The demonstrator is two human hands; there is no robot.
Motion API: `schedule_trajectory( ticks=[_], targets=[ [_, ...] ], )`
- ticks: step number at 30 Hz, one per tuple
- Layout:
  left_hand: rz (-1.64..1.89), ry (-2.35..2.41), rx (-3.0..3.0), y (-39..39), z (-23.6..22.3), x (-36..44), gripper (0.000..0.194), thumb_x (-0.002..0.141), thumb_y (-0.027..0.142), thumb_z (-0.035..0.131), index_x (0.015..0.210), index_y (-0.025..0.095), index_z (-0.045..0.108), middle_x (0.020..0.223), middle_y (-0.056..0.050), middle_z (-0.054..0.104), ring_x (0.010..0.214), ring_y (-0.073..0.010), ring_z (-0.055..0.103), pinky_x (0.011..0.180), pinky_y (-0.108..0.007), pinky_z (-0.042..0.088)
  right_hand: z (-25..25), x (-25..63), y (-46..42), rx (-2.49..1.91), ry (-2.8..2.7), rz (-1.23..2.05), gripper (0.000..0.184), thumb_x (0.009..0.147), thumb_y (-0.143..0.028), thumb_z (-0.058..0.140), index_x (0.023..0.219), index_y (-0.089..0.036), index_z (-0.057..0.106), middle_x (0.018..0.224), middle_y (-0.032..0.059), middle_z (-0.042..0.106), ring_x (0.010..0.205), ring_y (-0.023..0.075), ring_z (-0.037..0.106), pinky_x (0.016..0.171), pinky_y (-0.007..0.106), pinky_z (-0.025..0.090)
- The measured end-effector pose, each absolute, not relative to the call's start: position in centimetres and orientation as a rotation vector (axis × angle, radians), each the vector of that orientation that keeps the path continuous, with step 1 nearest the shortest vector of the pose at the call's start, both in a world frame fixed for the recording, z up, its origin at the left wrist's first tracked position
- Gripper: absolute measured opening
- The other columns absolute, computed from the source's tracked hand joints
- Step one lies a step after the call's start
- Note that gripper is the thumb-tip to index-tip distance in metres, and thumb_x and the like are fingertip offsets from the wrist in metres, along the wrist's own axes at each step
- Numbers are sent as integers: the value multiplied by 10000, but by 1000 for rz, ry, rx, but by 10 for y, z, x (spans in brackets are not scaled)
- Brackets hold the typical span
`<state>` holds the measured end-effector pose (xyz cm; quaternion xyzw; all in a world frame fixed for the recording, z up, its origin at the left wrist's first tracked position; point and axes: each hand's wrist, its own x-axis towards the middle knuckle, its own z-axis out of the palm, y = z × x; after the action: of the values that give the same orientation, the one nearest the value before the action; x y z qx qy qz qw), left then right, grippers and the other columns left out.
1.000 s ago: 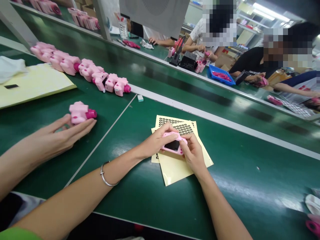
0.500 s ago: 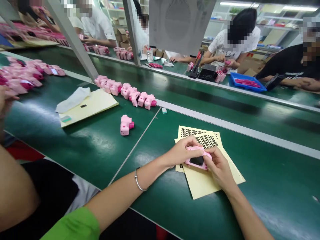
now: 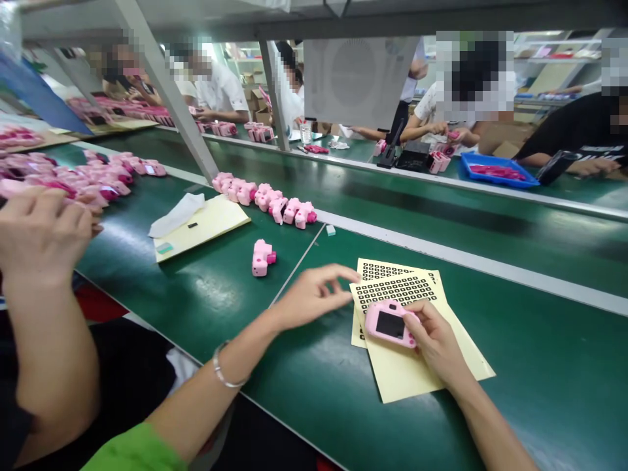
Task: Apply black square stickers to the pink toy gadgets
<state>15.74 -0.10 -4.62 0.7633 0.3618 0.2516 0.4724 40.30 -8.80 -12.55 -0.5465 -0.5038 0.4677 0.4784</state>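
Right hand (image 3: 434, 337) pinching pink camera (image 3: 387, 324) at its right end, thumb resting beside dark screen (image 3: 390, 324). Camera being held over yellow sheets (image 3: 402, 376) on green table (image 3: 534, 347). Left hand (image 3: 314, 294) hovering near sheets' left edge, thumb and bent fingers spreading apart. Second pink camera (image 3: 261, 259) resting farther left; row of cameras (image 3: 265, 196) lining strip behind.

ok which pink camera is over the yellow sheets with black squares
The pink camera gripped by the person's right hand. The row of cameras and the lone camera rest farther left on the green table, off those sheets.
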Motion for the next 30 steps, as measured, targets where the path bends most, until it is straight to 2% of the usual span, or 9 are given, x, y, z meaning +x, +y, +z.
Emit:
schedule_trajectory(
  ticks=[3, 6, 8, 10, 15, 17, 21, 25, 30],
  targets=[
    [1117, 1260, 2108, 22, -34, 91, 397, 746, 330, 695, 1112, 220, 590, 1276, -65, 561, 1121, -193, 541, 1008, -354, 447, -126, 405, -85, -1376, -1135, 1145, 381, 842, -566, 575, 886, -194, 512, 605, -33, 477, 436, 74, 419, 362, 177, 314],
    [1040, 1449, 2102, 44, -43, 34, 682, 670, 370, 755, 1282, 237, 484, 1431, -67, 423, 1380, -253, 347, 1202, -436, 238, -125, 404, -83, -1384, -1101, 1148, 410, 821, -589, 585, 867, -187, 518, 588, -30, 481, 421, 71, 405, 353, 180, 313],
    [873, 1441, 2002, 53, -57, 12, 863, 627, 396, 791, 1377, 266, 383, 1453, -69, 399, 1391, -256, 344, 1194, -448, 255, -123, 403, -83, -1380, -1099, 1149, 409, 811, -582, 602, 861, -183, 524, 608, -20, 502, 431, 67, 408, 359, 178, 308],
    [762, 1386, 1909, 58, -69, 6, 895, 640, 416, 781, 1409, 285, 343, 1425, -70, 429, 1355, -243, 397, 1160, -441, 316, -123, 402, -83, -1378, -1104, 1155, 402, 803, -570, 619, 861, -182, 527, 628, -14, 515, 441, 66, 413, 362, 178, 297],
    [800, 1542, 1998, 51, -74, 48, 734, 576, 445, 809, 1230, 234, 547, 1231, -73, 479, 1190, -240, 468, 1119, -464, 357, -123, 403, -83, -1386, -1091, 1162, 413, 790, -577, 630, 850, -181, 530, 602, -23, 492, 438, 71, 414, 360, 183, 291],
    [911, 1582, 1984, 42, -68, 83, 703, 570, 427, 814, 1194, 227, 556, 1154, -62, 471, 1132, -224, 468, 1097, -467, 375, -124, 403, -82, -1392, -1065, 1150, 413, 791, -577, 629, 863, -182, 532, 593, -30, 486, 430, 66, 407, 359, 177, 292],
    [903, 1174, 1598, 19, -55, 162, 644, 600, 406, 811, 1157, 218, 548, 1045, -40, 515, 950, -157, 530, 908, -365, 503, -126, 403, -78, -1381, -1010, 1096, 407, 775, -552, 661, 884, -182, 530, 616, -35, 512, 412, 47, 383, 343, 166, 277],
    [813, 771, 1174, 12, -54, 216, 708, 640, 275, 811, 1243, 272, 440, 1001, -8, 550, 870, -88, 563, 782, -220, 480, -123, 404, -74, -1348, -860, 1068, 431, 741, -556, 689, 859, -181, 513, 572, -59, 477, 392, 30, 351, 327, 141, 252],
    [686, 577, 1161, 14, -71, 231, 904, 555, 143, 850, 1316, 307, 389, 1130, -42, 548, 964, -133, 583, 816, -261, 514, -120, 411, -71, -1275, -610, 1096, 421, 734, -543, 697, 836, -200, 474, 505, -93, 396, 355, 28, 325, 305, 124, 219]
  ],
)
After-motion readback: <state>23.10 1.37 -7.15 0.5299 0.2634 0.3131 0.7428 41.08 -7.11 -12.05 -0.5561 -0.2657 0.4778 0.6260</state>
